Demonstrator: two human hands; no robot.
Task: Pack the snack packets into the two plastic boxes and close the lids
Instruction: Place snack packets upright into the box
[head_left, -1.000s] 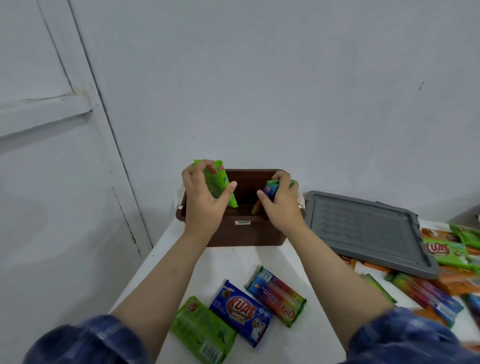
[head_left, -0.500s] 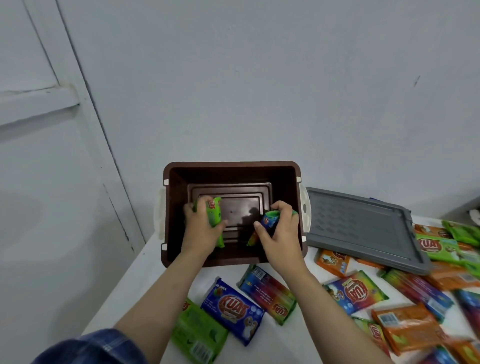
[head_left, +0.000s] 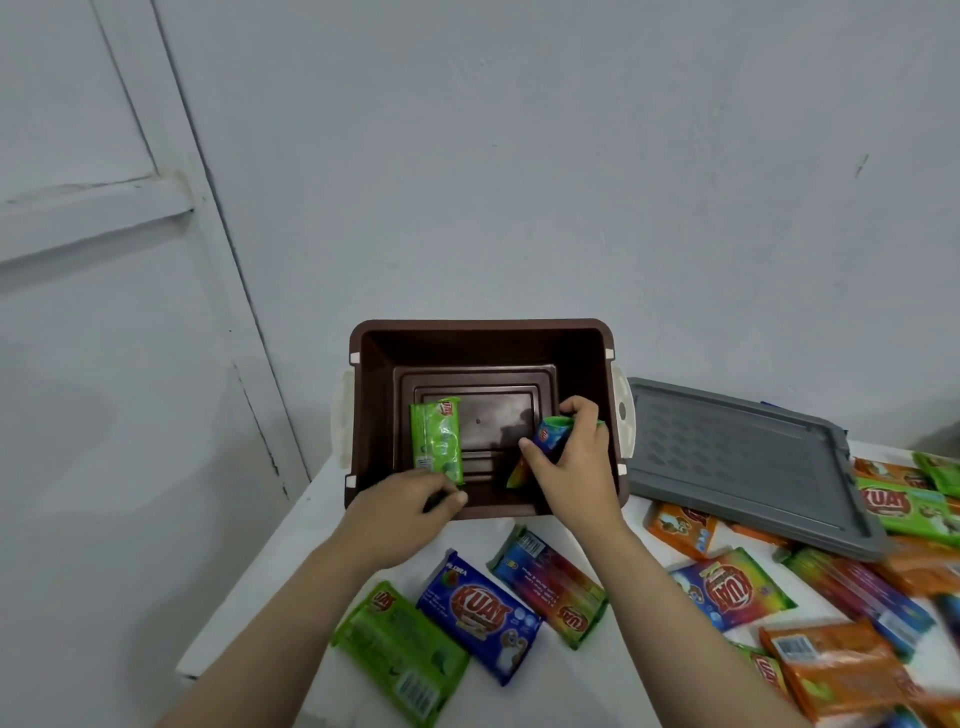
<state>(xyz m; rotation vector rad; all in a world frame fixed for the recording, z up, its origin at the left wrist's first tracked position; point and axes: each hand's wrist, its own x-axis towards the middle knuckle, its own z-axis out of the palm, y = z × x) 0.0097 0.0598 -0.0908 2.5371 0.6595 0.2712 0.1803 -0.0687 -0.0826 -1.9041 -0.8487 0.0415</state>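
On the white counter (head_left: 291, 545) nearest the person lie green, blue and rainbow foil snack packets (head_left: 480, 616). Beyond them, the left hand (head_left: 400, 512) hangs loosely curled and empty at the near rim of the open brown plastic box (head_left: 483, 332). A green packet (head_left: 437, 447) lies inside it. The right hand (head_left: 576, 467) grips a blue-green packet (head_left: 551, 434) in the box. A grey plastic lid (head_left: 737, 457) rests to the right.

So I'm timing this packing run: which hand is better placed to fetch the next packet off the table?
Probably the left hand: it holds nothing at the brown box's near rim, while the right hand grips a packet inside.
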